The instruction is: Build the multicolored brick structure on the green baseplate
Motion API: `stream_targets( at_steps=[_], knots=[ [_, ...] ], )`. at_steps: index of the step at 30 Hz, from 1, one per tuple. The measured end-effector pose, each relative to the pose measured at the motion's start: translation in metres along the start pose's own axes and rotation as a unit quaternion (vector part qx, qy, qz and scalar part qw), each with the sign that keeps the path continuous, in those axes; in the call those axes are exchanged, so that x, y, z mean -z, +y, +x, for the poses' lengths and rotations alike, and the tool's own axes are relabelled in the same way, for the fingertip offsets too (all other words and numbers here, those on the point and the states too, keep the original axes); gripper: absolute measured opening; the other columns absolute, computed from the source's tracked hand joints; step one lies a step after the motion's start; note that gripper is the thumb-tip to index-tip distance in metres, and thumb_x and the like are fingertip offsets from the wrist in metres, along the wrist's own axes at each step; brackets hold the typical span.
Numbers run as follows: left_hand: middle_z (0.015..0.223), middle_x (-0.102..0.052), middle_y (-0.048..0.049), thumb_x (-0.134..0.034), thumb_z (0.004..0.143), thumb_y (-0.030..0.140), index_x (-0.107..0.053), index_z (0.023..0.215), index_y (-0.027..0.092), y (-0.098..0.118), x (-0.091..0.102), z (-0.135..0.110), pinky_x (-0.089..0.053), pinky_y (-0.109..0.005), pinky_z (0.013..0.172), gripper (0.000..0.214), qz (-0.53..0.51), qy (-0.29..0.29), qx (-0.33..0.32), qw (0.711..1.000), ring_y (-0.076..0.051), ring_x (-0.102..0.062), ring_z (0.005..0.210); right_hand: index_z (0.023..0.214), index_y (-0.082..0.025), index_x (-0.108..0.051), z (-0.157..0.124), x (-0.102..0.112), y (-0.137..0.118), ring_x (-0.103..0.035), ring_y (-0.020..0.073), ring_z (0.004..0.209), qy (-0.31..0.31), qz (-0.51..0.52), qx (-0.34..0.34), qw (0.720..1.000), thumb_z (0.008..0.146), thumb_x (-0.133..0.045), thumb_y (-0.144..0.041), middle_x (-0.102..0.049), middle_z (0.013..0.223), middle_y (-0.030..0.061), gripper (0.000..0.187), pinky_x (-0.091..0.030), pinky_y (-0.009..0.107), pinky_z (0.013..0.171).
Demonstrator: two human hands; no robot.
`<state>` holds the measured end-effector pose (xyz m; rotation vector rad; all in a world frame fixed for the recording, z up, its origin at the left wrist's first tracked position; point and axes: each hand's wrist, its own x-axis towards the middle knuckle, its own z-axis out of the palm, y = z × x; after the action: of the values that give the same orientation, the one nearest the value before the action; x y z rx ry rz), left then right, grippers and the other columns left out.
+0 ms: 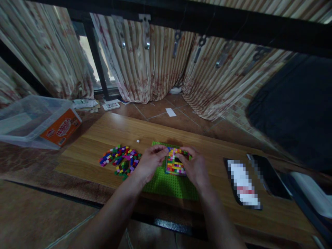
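A small block of multicoloured toy bricks [174,165] sits on a green studded baseplate [166,188] on the wooden table. My left hand [151,162] is at the block's far left corner, thumb and forefinger pinched together; whatever is between the fingertips is too small to make out. My right hand [195,166] curls round the block's right side, with the thumb lying over its top and the fingers at the far right edge. Left of the baseplate lies a loose pile of coloured bricks [120,157]. A single white brick [138,141] lies apart from the pile.
A clear plastic bin [31,133] with an orange label stands left of the wooden table [95,133]. Toward the right are a phone with a blurred screen [242,183] and a dark phone-like device [269,176]. Striped curtains [145,69] hang behind, over a tiled floor.
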<state>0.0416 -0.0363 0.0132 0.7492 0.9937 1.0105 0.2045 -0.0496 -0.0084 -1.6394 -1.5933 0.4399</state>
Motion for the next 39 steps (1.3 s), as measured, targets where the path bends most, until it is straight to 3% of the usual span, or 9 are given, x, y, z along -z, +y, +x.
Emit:
stream_targets(
  at_steps=[9, 18, 21, 25, 30, 35, 39],
  knots=[
    [0.055, -0.045, 0.0052, -0.077, 0.06, 0.031, -0.062, 0.073, 0.012, -0.002, -0.002, 0.002, -0.02, -0.016, 0.043, 0.027, -0.008, 0.0, 0.002, 1.0, -0.002, -0.034, 0.046, 0.097, -0.02, -0.069, -0.002, 0.004, 0.005, -0.06, 0.0232, 0.096, 0.0, 0.053, -0.033, 0.998, 0.072, -0.068, -0.041, -0.067, 0.101, 0.0078, 0.033, -0.045, 0.038, 0.087],
    [0.057, -0.05, 0.0043, -0.078, 0.056, 0.026, -0.064, 0.075, 0.013, -0.002, -0.004, 0.002, -0.025, -0.016, 0.046, 0.027, -0.031, 0.021, 0.022, 0.999, -0.003, -0.039, 0.049, 0.089, -0.017, -0.07, 0.0, 0.025, 0.013, -0.064, 0.0218, 0.088, 0.102, 0.112, -0.039, 0.988, 0.083, -0.056, -0.039, -0.07, 0.094, 0.0083, 0.026, -0.047, 0.037, 0.081],
    [0.056, -0.05, 0.0045, -0.079, 0.057, 0.028, -0.064, 0.075, 0.013, -0.003, -0.004, 0.001, -0.025, -0.016, 0.046, 0.028, -0.028, 0.015, 0.019, 0.999, -0.003, -0.039, 0.048, 0.085, -0.018, -0.071, -0.002, 0.025, 0.009, -0.064, 0.0212, 0.086, 0.092, 0.115, -0.036, 0.988, 0.082, -0.058, -0.036, -0.07, 0.091, 0.0068, 0.022, -0.047, 0.035, 0.08],
    [0.061, -0.055, 0.0024, -0.08, 0.059, 0.032, -0.065, 0.078, 0.013, -0.005, -0.004, 0.001, -0.025, -0.017, 0.046, 0.031, -0.017, -0.04, 0.013, 0.999, -0.004, -0.04, 0.049, 0.081, -0.02, -0.071, -0.005, 0.02, -0.003, -0.062, 0.0191, 0.082, 0.074, 0.13, -0.012, 0.989, 0.082, -0.06, -0.035, -0.069, 0.087, 0.0038, 0.018, -0.046, 0.033, 0.077],
    [0.069, -0.06, 0.0002, -0.079, 0.061, 0.035, -0.066, 0.081, 0.013, -0.006, -0.008, -0.002, -0.028, -0.019, 0.048, 0.033, 0.014, -0.085, -0.005, 0.996, -0.006, -0.044, 0.053, 0.08, -0.022, -0.071, -0.008, 0.016, -0.022, -0.06, 0.0164, 0.072, -0.012, 0.172, -0.025, 0.985, 0.082, -0.06, -0.039, -0.068, 0.078, 0.0013, 0.021, -0.045, 0.029, 0.069],
    [0.07, -0.061, 0.0005, -0.081, 0.059, 0.035, -0.067, 0.078, 0.013, -0.004, -0.012, -0.005, -0.033, -0.02, 0.053, 0.032, 0.032, -0.09, -0.032, 0.995, -0.007, -0.048, 0.058, 0.08, -0.02, -0.07, -0.009, 0.015, -0.03, -0.062, 0.0167, 0.072, -0.069, 0.256, -0.067, 0.962, 0.08, -0.063, -0.038, -0.069, 0.075, 0.0012, 0.02, -0.047, 0.029, 0.07],
    [0.07, -0.061, 0.0007, -0.08, 0.06, 0.035, -0.066, 0.077, 0.013, -0.003, -0.014, -0.005, -0.035, -0.02, 0.055, 0.031, 0.041, -0.081, -0.04, 0.995, -0.008, -0.049, 0.061, 0.079, -0.018, -0.07, -0.01, 0.015, -0.029, -0.061, 0.016, 0.071, -0.068, 0.273, -0.089, 0.956, 0.079, -0.063, -0.038, -0.07, 0.075, 0.0016, 0.021, -0.047, 0.028, 0.068]
  ],
)
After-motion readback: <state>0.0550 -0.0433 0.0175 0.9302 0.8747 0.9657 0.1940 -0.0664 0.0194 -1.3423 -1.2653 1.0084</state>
